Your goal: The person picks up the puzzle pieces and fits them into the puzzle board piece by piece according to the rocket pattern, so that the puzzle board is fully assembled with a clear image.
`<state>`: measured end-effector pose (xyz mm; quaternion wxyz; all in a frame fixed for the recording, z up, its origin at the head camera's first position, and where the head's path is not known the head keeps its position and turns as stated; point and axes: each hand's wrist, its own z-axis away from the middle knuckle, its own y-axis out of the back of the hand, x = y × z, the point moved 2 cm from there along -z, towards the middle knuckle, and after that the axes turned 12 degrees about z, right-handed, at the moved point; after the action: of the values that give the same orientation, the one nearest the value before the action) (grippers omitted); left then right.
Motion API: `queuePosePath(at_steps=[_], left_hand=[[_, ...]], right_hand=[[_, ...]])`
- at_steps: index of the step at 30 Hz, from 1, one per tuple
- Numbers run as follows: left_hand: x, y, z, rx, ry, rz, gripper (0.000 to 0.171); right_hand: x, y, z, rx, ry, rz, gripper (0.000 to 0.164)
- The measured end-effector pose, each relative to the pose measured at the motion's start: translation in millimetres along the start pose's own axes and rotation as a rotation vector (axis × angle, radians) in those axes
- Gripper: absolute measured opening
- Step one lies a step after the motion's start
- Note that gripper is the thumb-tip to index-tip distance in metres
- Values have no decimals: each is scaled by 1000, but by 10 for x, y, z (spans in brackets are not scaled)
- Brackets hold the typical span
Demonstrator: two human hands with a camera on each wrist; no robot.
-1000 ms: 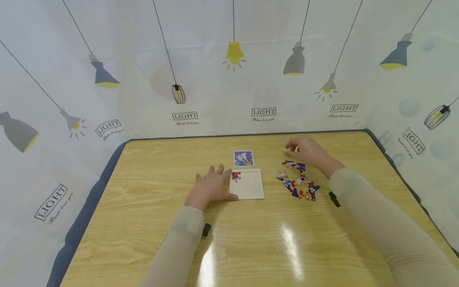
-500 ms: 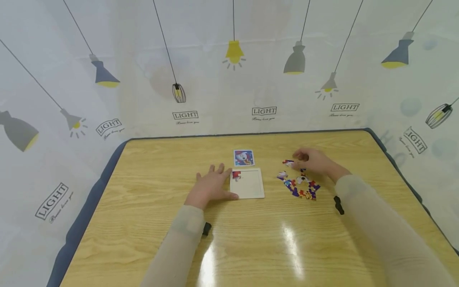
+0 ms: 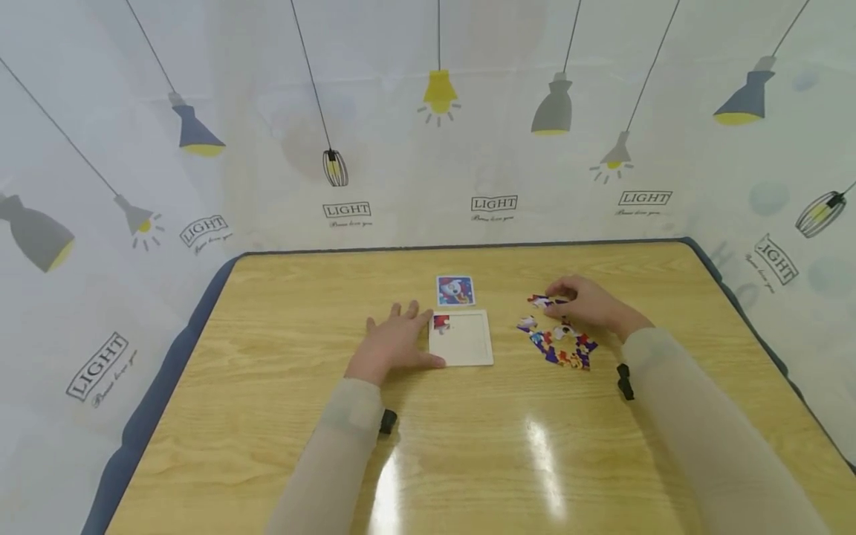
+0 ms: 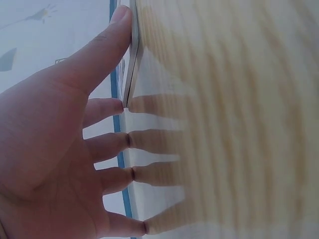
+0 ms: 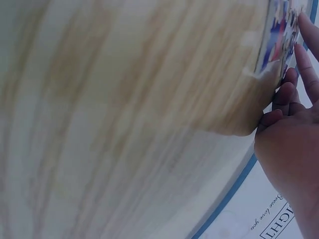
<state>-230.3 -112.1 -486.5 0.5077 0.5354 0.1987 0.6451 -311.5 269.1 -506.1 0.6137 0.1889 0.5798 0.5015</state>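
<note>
My left hand [image 3: 391, 340] lies with fingers spread at the left side of a square white puzzle tray [image 3: 468, 345]. In the left wrist view its thumb [image 4: 110, 40] rests along the tray's edge, and the other fingertips touch the table. A red and purple puzzle piece [image 3: 441, 322] sits in the tray's far left corner. To the right, my right hand [image 3: 591, 303] reaches down at the far end of a pile of loose puzzle pieces [image 3: 571, 360]. Its thumb and index finger are at the pieces, the other fingers curled; I cannot tell whether it pinches one.
A small picture card [image 3: 455, 290] with a white cartoon character lies just beyond the tray. The wooden table [image 3: 468, 446] has a dark blue edging and meets a white curtain [image 3: 401, 148] printed with lamps. Both wrists carry a black device.
My right hand has come down from beyond the pile onto its far pieces, shifting slightly right. The left hand keeps its place at the tray. The head view has tilted slightly.
</note>
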Motion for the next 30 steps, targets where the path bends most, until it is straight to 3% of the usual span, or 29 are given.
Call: queuePosePath(at_steps=[11, 24, 30], left_hand=[[-1, 13, -3, 3, -3, 5, 108], [41, 29, 33, -4, -2, 17, 107], [42, 35, 24, -6, 6, 7, 107]], right_hand=[[-42, 16, 3, 9, 4, 3, 45], [-60, 34, 10, 23, -16, 60, 43], [-294, 149, -94, 68, 10, 62, 41]])
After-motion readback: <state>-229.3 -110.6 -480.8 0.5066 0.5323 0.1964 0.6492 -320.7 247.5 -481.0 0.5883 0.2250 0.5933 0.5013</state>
